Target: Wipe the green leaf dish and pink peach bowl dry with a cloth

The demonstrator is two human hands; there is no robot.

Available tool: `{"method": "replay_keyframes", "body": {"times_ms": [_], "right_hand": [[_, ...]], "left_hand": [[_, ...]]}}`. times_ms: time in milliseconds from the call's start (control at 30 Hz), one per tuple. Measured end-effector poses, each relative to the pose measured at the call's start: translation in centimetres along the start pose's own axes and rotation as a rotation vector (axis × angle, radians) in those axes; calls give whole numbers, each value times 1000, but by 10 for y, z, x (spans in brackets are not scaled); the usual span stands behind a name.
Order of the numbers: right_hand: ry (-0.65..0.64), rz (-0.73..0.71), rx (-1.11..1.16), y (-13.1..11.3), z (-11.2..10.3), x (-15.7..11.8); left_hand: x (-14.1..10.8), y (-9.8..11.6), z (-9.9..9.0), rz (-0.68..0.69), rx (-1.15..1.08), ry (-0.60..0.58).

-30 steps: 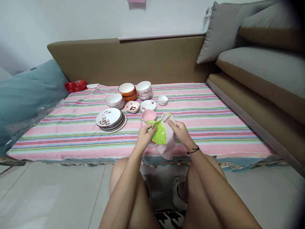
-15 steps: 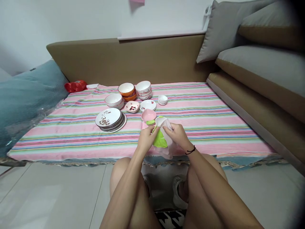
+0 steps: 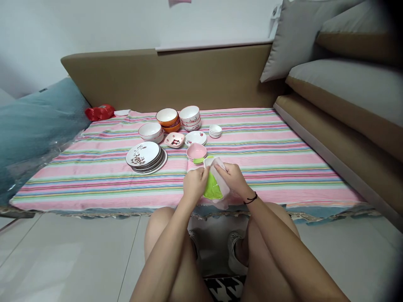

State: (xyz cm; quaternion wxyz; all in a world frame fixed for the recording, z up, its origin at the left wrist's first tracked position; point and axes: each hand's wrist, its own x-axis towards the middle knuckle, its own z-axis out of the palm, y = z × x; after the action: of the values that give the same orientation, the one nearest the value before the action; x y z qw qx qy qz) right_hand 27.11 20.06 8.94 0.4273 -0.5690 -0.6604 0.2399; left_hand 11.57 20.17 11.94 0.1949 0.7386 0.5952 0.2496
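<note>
My left hand is closed on the left edge of a bright green leaf-like dish, held tilted above the bed's front edge. My right hand pinches a thin whitish translucent sheet that covers the dish's right side and hangs below it. Whether the sheet is cloth or plastic I cannot tell. A small green piece shows past my left fingers, in front of a pink bowl; how it joins the dish is hidden.
Behind my hands sit stacked plates, white bowls, orange bowls, a patterned square dish, oval plates and small white dishes. All rest on a striped cloth. Cushions flank the right side.
My left hand has turned and shifted slightly right, its fingers curling further over the edge. The dish and the whitish sheet have tilted a little; the stacked crockery stays put.
</note>
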Motion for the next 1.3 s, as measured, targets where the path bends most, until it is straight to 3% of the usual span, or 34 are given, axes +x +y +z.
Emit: {"method": "replay_keyframes", "body": {"times_ms": [467, 733, 1033, 1300], "right_hand": [[-34, -35, 30, 1, -8, -2], [37, -8, 0, -9, -9, -1], [20, 12, -16, -18, -9, -2], [44, 27, -25, -12, -7, 0]], "left_hand": [[-2, 2, -1, 62, -176, -42], [1, 0, 2, 45, -224, 76], [2, -1, 3, -136, -375, 268], [3, 1, 0, -45, -257, 145]]}}
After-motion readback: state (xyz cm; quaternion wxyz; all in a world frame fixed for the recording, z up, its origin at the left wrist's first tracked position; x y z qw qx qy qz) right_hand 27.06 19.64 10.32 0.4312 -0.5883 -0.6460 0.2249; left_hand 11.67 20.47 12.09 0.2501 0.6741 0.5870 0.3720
